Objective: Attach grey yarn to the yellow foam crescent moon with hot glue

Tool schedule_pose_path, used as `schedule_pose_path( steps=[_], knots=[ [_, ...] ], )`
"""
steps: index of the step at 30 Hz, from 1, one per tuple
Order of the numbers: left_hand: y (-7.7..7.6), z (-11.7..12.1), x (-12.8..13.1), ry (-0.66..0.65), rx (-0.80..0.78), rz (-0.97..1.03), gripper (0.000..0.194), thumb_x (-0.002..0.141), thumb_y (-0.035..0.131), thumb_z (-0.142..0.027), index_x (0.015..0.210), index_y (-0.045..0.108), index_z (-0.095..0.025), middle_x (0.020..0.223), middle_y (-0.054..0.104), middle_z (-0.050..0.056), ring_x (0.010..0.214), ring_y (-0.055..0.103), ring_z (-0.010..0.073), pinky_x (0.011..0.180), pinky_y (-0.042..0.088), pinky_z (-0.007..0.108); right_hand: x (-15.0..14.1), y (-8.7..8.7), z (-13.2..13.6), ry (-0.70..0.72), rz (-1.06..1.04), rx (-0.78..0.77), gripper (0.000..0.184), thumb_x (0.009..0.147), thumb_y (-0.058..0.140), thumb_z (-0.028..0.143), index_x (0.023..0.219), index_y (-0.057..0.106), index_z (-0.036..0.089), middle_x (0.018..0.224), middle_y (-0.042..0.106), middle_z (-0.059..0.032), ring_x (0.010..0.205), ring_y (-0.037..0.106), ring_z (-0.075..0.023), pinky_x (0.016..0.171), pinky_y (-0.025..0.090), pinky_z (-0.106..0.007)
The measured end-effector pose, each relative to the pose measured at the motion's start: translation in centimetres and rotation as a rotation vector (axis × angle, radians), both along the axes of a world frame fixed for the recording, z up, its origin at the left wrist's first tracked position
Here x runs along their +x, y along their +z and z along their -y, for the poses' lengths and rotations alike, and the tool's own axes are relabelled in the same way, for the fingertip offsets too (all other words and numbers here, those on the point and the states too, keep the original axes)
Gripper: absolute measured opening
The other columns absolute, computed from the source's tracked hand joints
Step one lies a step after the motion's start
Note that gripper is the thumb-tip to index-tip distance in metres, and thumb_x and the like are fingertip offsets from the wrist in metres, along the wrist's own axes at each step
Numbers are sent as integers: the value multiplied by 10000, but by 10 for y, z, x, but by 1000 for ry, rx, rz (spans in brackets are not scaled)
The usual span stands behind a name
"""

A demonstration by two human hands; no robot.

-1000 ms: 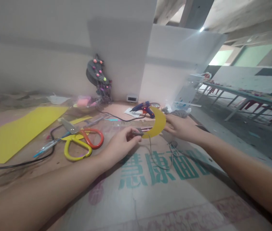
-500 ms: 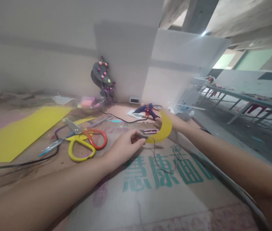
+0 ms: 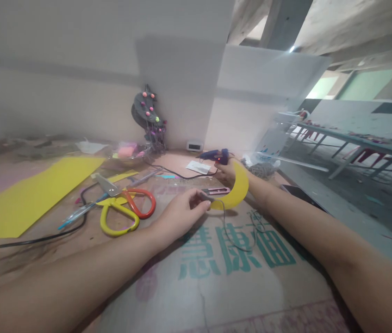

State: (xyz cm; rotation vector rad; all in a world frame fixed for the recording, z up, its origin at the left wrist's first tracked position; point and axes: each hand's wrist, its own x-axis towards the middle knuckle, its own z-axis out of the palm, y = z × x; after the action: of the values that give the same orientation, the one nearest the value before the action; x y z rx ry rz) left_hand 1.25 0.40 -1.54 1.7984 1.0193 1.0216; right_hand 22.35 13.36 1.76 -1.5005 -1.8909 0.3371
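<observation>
My left hand [image 3: 190,206] pinches the lower tip of a yellow crescent cutout [image 3: 239,189], where grey yarn is wound around it. A loose strand of grey yarn [image 3: 228,236] trails from there over the printed board. Behind the crescent, my right hand [image 3: 226,171] is closed around the handle of a dark blue glue gun [image 3: 219,156] with a small red light. Its nozzle points left, above a small white paper [image 3: 198,167]. A pink-handled thread snipper [image 3: 217,190] lies just beyond my left fingertips.
Scissors with red and yellow handles [image 3: 126,208] lie left of my left hand, near a yellow sheet [image 3: 43,196]. A decorated grey crescent [image 3: 143,111] stands against the wall. A yarn ball [image 3: 263,170] and a dark phone-like slab [image 3: 303,198] lie at right. A black cord [image 3: 178,175] crosses the table.
My right hand has come into clearer view, gripping the glue gun. The gun has shifted slightly right and its nozzle has risen off the white paper. My left hand stays nearly in place.
</observation>
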Motion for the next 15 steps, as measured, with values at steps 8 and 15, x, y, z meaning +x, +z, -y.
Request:
schedule_pose_path(
  steps=[8, 15],
  knots=[
    [6, 1, -2, 127, -17, 48, 185, 886, 513, -358, 820, 523, -185, 768, 577, -10, 713, 520, 144, 644, 387, 256, 32, 40, 66, -206, -252, 130, 293, 813, 580, 481, 789, 620, 191, 621, 627, -38, 601, 601, -187, 586, 484, -312],
    [1, -3, 0, 113, -29, 132, 164, 863, 546, -339, 814, 518, -185, 761, 592, -11, 701, 550, 140, 642, 404, 255, 27, 16, 147, 152, -253, 46, 248, 830, 607, 440, 894, 662, 207, 715, 637, -20, 573, 576, -144, 586, 499, -289]
  ],
)
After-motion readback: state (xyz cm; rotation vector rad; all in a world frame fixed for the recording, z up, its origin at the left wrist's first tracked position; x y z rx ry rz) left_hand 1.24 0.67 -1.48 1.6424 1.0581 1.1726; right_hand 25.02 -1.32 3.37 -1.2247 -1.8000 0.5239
